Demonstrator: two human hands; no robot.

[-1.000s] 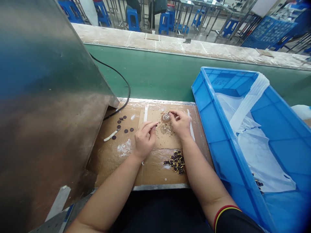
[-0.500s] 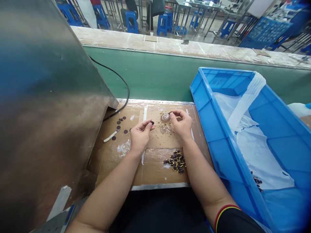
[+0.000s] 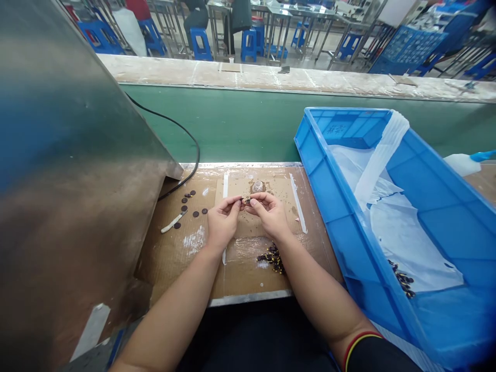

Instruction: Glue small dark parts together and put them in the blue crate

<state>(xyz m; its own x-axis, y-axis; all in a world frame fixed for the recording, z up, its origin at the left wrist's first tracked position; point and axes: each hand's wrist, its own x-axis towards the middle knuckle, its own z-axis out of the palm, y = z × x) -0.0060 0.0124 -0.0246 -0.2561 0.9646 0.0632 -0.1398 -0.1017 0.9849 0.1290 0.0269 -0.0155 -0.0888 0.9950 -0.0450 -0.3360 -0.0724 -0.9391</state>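
My left hand (image 3: 223, 221) is closed, thumb against fingers, on a dark round disc that is now mostly hidden. Fingertip to fingertip with it, my right hand (image 3: 271, 216) pinches a small dark piece with yellow (image 3: 247, 201) against the disc. Both hands are just above the cardboard sheet (image 3: 279, 187). Just beyond them sits a clear, glassy lump (image 3: 258, 186) on a wet brown patch. Several dark discs (image 3: 196, 214) lie to the left, beside a small white-handled knife (image 3: 172, 222). A pile of small dark-and-yellow pieces (image 3: 273, 258) lies near my right forearm, partly covered by it.
On the right stands a large blue crate (image 3: 323, 170) with white sheeting (image 3: 403, 243) and some dark pieces (image 3: 403, 279) inside. A metal housing (image 3: 89, 155) rises on the left, with a black cable (image 3: 197, 150) behind it. A green wall (image 3: 240, 121) runs along the back.
My right hand has come from beside the glassy lump toward me and left, bringing its small piece to the disc in my left hand. The view has shifted slightly.
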